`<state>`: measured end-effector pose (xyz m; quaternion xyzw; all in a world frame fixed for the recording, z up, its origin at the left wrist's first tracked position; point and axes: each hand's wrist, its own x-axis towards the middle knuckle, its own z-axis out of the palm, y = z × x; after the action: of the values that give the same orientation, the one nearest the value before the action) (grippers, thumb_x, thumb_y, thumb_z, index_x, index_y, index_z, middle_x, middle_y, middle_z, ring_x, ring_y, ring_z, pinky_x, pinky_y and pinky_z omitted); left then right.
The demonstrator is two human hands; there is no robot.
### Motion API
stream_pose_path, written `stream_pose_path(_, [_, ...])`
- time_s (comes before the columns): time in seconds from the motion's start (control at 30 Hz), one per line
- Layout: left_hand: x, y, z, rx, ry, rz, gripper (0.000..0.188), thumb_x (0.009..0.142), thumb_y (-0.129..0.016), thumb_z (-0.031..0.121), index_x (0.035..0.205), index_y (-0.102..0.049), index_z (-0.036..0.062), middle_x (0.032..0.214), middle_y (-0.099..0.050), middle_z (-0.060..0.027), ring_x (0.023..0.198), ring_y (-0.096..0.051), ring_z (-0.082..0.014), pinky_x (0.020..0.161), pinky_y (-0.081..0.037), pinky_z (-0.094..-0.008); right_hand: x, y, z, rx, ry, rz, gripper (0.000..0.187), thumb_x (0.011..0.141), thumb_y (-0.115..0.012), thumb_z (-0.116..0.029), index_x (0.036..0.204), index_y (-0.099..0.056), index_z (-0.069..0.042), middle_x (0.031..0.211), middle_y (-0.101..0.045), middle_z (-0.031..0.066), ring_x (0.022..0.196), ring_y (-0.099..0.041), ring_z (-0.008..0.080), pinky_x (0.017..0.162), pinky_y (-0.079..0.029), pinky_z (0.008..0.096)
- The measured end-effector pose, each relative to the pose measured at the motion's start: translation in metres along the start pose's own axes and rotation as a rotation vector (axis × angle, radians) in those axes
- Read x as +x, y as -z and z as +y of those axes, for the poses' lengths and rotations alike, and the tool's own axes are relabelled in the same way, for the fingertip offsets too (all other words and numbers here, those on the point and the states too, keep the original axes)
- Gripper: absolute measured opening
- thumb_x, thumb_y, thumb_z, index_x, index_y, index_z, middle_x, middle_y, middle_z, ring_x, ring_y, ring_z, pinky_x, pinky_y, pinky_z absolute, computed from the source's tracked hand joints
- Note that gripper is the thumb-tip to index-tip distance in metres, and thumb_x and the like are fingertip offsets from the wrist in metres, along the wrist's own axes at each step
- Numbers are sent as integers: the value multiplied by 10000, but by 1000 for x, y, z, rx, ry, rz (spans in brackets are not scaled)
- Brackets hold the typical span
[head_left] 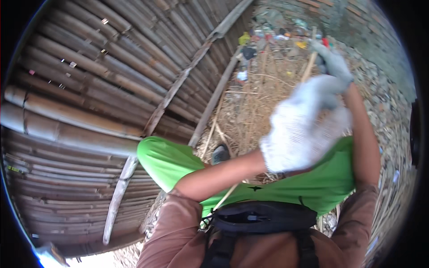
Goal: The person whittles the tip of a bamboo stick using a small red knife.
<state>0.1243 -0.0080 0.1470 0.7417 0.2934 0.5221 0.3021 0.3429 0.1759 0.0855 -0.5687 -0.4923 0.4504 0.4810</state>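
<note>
My left hand (304, 127), in a white knitted glove, is in front of my lap and smeared by motion. Its fingers cannot be made out clearly. Farther out, my right hand (335, 62), gloved in greyish white, has its fingers curled round a thin pale bamboo stick (309, 68). The upper end of this stick rises past the fingertips, while its lower part passes behind my left hand. A small red thing (325, 42) shows beside the right fingers; its kind is unclear.
A bamboo-pole wall (111, 76) with a wooden crossbeam (178, 76) stands at left. Dry straw and sticks (259, 107) cover the ground, with coloured litter (286, 38) at the far end. A brick wall (375, 44) rises at right. A black waist bag (263, 216) crosses my front.
</note>
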Motion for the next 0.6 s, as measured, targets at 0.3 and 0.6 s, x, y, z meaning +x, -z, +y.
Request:
stream_pose_path(0.3, [-47, 21, -107, -229, 816, -79, 431, 1120, -600, 282, 1480, -551, 50, 875, -661, 8, 628, -575, -68, 532, -498, -243, 4, -31, 2, -182, 73, -155, 474, 1011, -726, -547, 1019, -713, -73, 729, -629, -3, 597, -570, 105, 545, -464, 290])
stream_pose_path(0.6, [-75, 49, -128, -587, 911, 44, 318, 1131, -561, 267, 1298, -614, 1, 790, -639, -10, 480, -467, -64, 393, -365, -232, 17, -25, 23, -679, 376, -78, 545, 1047, -650, -548, 1207, -717, -32, 980, -750, 192, 888, -728, 313, 829, -571, 449])
